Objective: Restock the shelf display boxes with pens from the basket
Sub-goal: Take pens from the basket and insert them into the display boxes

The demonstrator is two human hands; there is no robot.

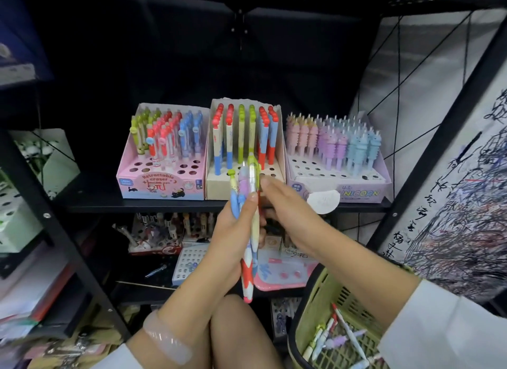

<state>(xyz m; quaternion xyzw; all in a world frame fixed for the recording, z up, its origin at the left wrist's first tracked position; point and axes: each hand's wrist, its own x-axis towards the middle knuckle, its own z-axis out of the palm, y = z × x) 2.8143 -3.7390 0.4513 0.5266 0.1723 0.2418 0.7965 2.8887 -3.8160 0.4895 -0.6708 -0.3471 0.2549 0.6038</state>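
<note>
Fingers of the left hand curl around a bundle of pens, holding them upright in front of the shelf edge, with the thumb pressed across their barrels. The right hand reaches in from the other side; its fingertips touch the upper part of a green-and-yellow pen in the bundle, seemingly pinching it, though the far side of that contact is hidden.

3 display boxes sit side by side on the shelf: a pink box at the left, a beige box in the middle and a lilac unicorn box at the right. All 3 show open holes in their front rows. The green basket stands at the lower right beside the person's knee, with more pens lying loose in it.

The step in hand looks like sorting: drawing 1 pen out of the held bundle to seat it. That pen's colouring seems to match the green pens in the beige box, so the next move probably calls for sliding it free without loosening the others, then lowering it tip-down into a vacant hole there.
</note>
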